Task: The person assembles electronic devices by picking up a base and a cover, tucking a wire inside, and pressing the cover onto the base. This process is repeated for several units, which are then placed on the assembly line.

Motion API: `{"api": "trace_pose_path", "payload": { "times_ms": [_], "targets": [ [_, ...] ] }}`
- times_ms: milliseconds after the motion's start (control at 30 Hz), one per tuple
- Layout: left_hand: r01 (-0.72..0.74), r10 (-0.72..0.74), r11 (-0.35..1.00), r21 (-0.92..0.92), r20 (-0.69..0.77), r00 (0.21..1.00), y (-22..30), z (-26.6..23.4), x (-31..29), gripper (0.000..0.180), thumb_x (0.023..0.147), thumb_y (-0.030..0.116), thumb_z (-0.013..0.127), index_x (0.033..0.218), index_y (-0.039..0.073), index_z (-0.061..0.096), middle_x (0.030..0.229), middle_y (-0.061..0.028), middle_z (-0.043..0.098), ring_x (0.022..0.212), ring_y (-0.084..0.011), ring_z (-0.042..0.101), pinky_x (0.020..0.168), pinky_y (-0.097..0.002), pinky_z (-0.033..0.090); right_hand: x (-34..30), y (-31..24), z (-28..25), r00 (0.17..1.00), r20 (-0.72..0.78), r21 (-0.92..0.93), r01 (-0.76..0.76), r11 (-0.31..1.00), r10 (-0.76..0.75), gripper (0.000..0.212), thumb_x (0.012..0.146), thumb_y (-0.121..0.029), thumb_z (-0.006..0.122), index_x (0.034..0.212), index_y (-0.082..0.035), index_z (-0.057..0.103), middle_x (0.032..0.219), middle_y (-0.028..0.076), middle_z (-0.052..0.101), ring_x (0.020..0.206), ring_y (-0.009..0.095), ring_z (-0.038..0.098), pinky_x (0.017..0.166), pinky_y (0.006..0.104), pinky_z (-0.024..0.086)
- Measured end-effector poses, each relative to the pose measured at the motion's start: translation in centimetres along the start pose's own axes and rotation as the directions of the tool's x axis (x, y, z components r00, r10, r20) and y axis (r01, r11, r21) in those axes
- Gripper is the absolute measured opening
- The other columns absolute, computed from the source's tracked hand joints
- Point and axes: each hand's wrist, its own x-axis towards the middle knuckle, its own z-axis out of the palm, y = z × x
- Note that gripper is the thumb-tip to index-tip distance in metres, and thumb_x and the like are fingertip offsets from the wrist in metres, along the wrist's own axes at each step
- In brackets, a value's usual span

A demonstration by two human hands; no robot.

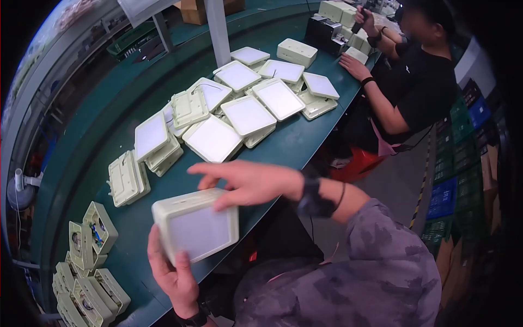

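Note:
My left hand (177, 278) grips a boxy off-white housing (196, 226) by its lower left corner, thumb on the front and fingers along the side. The housing is tilted above the near edge of the green table, its pale, flat panel facing me. Over its upper right edge is my right hand (245, 182), slightly blurred, with the index finger stretched out to the left and the thumb apart from it, over the panel. Whether that thumb touches the panel I cannot tell.
Many similar panel covers (248, 114) lie in a loose pile across the green table (283, 158). Open housings (90, 294) with parts inside are stacked at the left. A co-worker (414, 82) sits at the far right, beside more boxes. A metal post (218, 38) stands behind the pile.

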Motion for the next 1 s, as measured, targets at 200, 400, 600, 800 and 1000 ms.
{"api": "trace_pose_path", "payload": {
  "times_ms": [200, 400, 600, 800, 1000],
  "targets": [
    [-0.450, 0.418, 0.879, 0.155, 0.199, 0.886, 3.2, 7.6, 4.7, 0.070, 0.088, 0.017, 0.074, 0.149, 0.001, 0.042, 0.151, -0.0165, 0.047, 0.135, -0.0320, 0.050, 0.112, -0.0401, 0.037, -6.6, -1.5, -9.4, 0.999, -0.032, 0.014, 0.040, 0.999, -0.039, 0.068, 0.083, -0.014, 0.080, 0.141, 0.003, 0.050, 0.129, 0.010, 0.061, 0.121, 0.018, 0.057, 0.102, 0.0354, 0.049],
    [-0.159, 0.289, 0.785, 0.599, -0.127, 0.949, -1.6, -0.9, 4.8, 0.065, 0.085, 0.019, 0.078, 0.139, -0.001, 0.050, 0.146, -0.0210, 0.049, 0.129, -0.0362, 0.052, 0.103, -0.0443, 0.044, -7.1, 2.1, -25.8, 0.667, -0.659, -0.697, -0.370, 0.614, -0.347, 0.053, 0.082, -0.012, 0.076, 0.128, 0.001, 0.055, 0.120, 0.013, 0.060, 0.110, 0.022, 0.059, 0.096, 0.0339, 0.048],
    [0.268, 0.392, 0.101, 0.958, -0.286, 0.874, -6.4, -13.0, 6.1, 0.066, 0.083, 0.029, 0.079, 0.134, -0.004, 0.051, 0.133, -0.0219, 0.055, 0.124, -0.0424, 0.048, 0.103, -0.0506, 0.043, -9.3, 12.3, -42.6, 0.392, -0.664, -0.505, -0.863, -0.005, -0.636, 0.057, 0.073, -0.019, 0.086, 0.121, -0.004, 0.058, 0.118, 0.021, 0.062, 0.111, 0.042, 0.059, 0.096, 0.0508, 0.048],
    [0.245, 0.376, 0.016, 0.969, -0.232, 0.897, -8.4, -16.9, 7.4, 0.056, 0.083, 0.027, 0.079, 0.124, -0.003, 0.058, 0.127, -0.0207, 0.059, 0.121, -0.0413, 0.050, 0.102, -0.0496, 0.042, -8.8, 18.2, -44.1, 0.332, -0.833, -0.342, -0.938, -0.061, -0.443, 0.053, 0.076, -0.022, 0.084, 0.120, -0.008, 0.059, 0.122, 0.020, 0.059, 0.119, 0.043, 0.055, 0.097, 0.0502, 0.049],
    [0.168, 0.351, 0.083, 0.982, -0.186, 0.918, -9.4, -18.0, 8.9, 0.037, 0.083, 0.020, 0.079, 0.111, 0.001, 0.065, 0.111, -0.0171, 0.065, 0.109, -0.0382, 0.056, 0.095, -0.0459, 0.047, -7.1, 14.8, -41.6, 0.419, -0.691, -0.498, -0.867, -0.033, -0.589, 0.050, 0.082, -0.021, 0.079, 0.127, -0.009, 0.060, 0.129, 0.019, 0.060, 0.123, 0.039, 0.055, 0.101, 0.0479, 0.047]
  ]
}}
